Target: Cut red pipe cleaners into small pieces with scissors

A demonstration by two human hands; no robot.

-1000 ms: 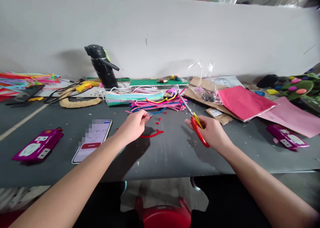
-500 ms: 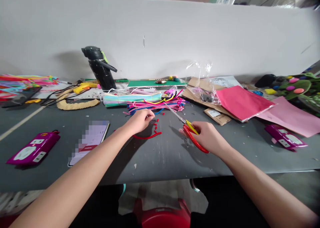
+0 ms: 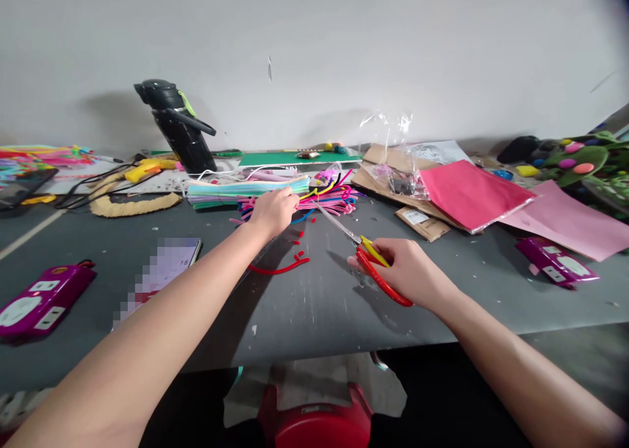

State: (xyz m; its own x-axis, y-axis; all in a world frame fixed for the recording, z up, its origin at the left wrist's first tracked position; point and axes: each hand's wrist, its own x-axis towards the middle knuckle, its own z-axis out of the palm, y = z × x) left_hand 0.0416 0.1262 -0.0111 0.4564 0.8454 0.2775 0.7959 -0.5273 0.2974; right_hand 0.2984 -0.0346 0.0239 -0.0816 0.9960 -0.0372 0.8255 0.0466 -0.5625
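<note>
My left hand (image 3: 276,212) is closed in a pinch at the front of the pipe cleaner bundle, with a yellow pipe cleaner (image 3: 320,190) running out from its fingertips. The pinch itself is partly hidden by the back of the hand. My right hand (image 3: 405,268) grips scissors (image 3: 376,264) with red and yellow handles, blades pointing up and left toward the bundle. Pink and blue pipe cleaners (image 3: 339,205) lie beyond the blades. Between the hands, a curved red pipe cleaner (image 3: 278,270) and several short red pieces (image 3: 296,242) rest on the grey table (image 3: 314,317).
Pale green and blue pipe cleaners (image 3: 216,194) lie behind my left hand. A black bottle (image 3: 179,130) stands at the back left. A phone (image 3: 170,268) and purple pouch-like object (image 3: 46,297) lie left. Right are red sheets (image 3: 474,192), cardboard (image 3: 423,224) and another purple object (image 3: 555,264).
My left hand has moved up and away from the red pieces to the yellow pipe cleaner. My right hand stays nearly in place with the scissors. The view has shifted slightly.
</note>
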